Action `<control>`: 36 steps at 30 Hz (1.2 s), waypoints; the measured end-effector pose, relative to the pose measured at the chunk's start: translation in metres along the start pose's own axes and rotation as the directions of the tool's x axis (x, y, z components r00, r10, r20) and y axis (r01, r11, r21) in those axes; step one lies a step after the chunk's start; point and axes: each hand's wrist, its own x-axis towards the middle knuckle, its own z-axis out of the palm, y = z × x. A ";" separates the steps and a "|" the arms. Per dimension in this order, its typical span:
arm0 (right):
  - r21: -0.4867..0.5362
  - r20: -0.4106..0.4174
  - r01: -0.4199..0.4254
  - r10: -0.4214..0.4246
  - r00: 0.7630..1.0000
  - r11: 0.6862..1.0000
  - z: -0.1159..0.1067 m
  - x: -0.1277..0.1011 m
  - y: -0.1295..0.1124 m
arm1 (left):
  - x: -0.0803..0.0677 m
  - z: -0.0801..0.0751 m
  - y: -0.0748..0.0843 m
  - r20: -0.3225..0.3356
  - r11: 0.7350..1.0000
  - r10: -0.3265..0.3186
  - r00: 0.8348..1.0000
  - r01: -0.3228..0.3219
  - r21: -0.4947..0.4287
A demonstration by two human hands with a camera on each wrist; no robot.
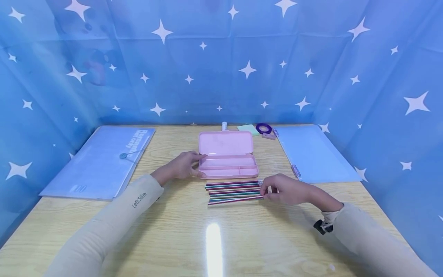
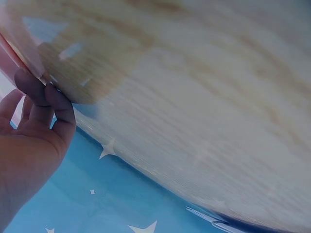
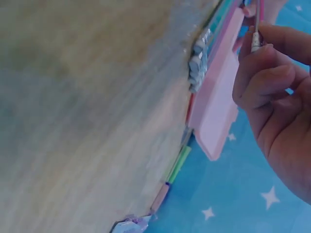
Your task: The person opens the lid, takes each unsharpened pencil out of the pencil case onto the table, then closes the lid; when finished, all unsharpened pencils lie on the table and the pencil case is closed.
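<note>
**Right hand on nearest pencil, left hand steadying open case**

Row of metallic coloured pencils (image 1: 233, 191) lies flat, centre of the head view, just below the open pink plastic pencil case (image 1: 228, 166). The nearest pink-red pencil (image 1: 235, 200) sits slightly skewed from the rest, its right end pinched in the right hand (image 1: 285, 190). The right wrist view confirms it: thumb and fingers curled round the silver-capped end of that pencil (image 3: 256, 34). Looks like it's being singled out from the row.

The left hand (image 1: 183, 165) rests against the case's left edge, fingers curled onto the tray rim, probably to stop it sliding. The left wrist view shows fingertips (image 2: 41, 90) on the pink edge.

The case lid is folded back flat, and the tray compartments show nothing inside.

Further out: a translucent blue string-tie document folder (image 1: 100, 159) at left, a light blue spiral-bound notebook (image 1: 313, 154) at right, and a purple tape roll (image 1: 263, 128), green sticky notes (image 1: 250, 129) and a small white cylinder (image 1: 224, 125) above the case. Light wood-grain table (image 1: 214, 238), glare spot at lower centre. Blue star-print cloth (image 1: 221, 57) encloses three sides.
</note>
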 end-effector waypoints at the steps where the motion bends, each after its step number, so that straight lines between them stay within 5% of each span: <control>1: -0.009 0.000 0.013 -0.013 1.000 1.000 0.002 -0.001 -0.001 | 0.000 0.000 0.000 -0.002 1.000 -0.002 1.000 0.002 0.003; 25: -0.160 -0.140 -0.072 0.050 0.989 0.985 0.022 -0.003 0.004 | 0.003 0.002 -0.005 0.001 1.000 0.017 1.000 -0.017 0.013; 36: -0.089 -0.230 -0.118 0.095 0.969 0.989 -0.012 0.050 0.016 | 0.003 0.003 -0.006 -0.006 1.000 -0.005 1.000 0.005 -0.005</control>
